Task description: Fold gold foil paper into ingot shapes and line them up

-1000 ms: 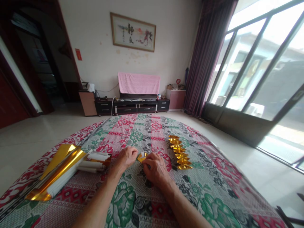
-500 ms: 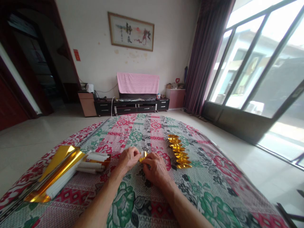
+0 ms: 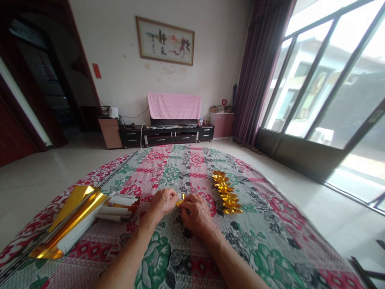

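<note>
Over the middle of the table, my left hand [image 3: 165,200] and my right hand [image 3: 195,210] both pinch a small piece of gold and white paper [image 3: 180,199] between them. My left fingers close on its left side, my right fingers on its right side. To the right lies a column of several folded gold paper pieces [image 3: 230,198]. At the left rest a large stack of gold sheets with white backs [image 3: 78,220] and several white paper rolls [image 3: 116,210].
A patterned red, green and white cloth [image 3: 156,253] covers the round table. Beyond it stand a low black cabinet [image 3: 162,139] and something draped with a pink cloth [image 3: 174,106]. Glass doors [image 3: 319,88] are at the right.
Both hands stay nearly in place, fingers still on the small paper piece, whose white part looks slightly different in shape. The view has shifted very slightly.
</note>
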Demonstrator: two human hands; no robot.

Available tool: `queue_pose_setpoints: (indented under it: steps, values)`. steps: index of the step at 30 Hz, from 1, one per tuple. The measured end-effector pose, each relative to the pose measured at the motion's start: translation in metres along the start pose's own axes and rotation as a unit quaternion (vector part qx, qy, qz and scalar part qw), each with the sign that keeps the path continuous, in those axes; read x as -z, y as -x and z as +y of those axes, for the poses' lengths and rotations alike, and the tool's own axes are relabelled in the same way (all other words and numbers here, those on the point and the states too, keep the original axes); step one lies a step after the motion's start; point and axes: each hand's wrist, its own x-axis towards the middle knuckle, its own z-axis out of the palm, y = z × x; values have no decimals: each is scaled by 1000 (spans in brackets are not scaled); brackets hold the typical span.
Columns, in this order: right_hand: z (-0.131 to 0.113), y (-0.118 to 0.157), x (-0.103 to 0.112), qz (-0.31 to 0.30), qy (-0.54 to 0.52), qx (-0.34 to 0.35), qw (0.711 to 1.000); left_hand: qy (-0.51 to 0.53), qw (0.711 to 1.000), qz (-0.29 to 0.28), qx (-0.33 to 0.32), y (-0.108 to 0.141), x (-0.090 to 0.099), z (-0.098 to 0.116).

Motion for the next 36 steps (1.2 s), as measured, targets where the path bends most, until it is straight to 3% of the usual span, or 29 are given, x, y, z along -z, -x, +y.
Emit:
queue_pose_setpoints:
  steps: [10,21,26,31,36]
  values:
    - [0,-1,-1,2,4,-1,1000,36,999,33,3,2,-3,2]
    - [1,-1,-2,20,-20,1,1000,117,993,-9,-13,-3,-5,-8]
    - [5,-4,-4,73,-49,-40,995,195,980,31,-12,-5,-7,-11]
    - [5,-7,-6,128,-59,-118,983,271,959,79,-18,-3,-8,0]
    - [8,-11,-4,150,-172,-161,960,349,935,65,-13,-2,-13,11]
